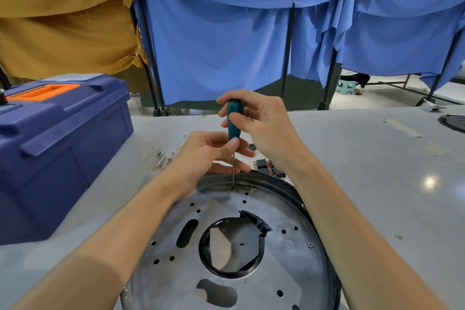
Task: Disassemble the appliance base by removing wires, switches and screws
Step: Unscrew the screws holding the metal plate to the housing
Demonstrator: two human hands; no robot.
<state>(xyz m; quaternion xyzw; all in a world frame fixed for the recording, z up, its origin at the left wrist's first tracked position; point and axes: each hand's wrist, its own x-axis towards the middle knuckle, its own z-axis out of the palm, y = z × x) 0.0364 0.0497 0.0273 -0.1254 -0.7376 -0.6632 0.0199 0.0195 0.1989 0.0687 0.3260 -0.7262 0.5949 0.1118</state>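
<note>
Blue drapes hang behind the grey surface, where the stiff metal appliance base fills lower centre. Right hand fingers wrap the screwdriver handle; left hand fingers pinch its thin shaft, steadying the tip on a small, likely slippery screw.

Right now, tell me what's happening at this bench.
A person is unscrewing a round metal appliance base on a grey table. The right hand holds the green handle of a screwdriver, standing upright, while the left hand steadies its shaft. The tip sits on a screw near the far rim. Loose wires and small black switches lie beyond the base; another screw remains on the right. A closed blue toolbox stands to the left.
</note>
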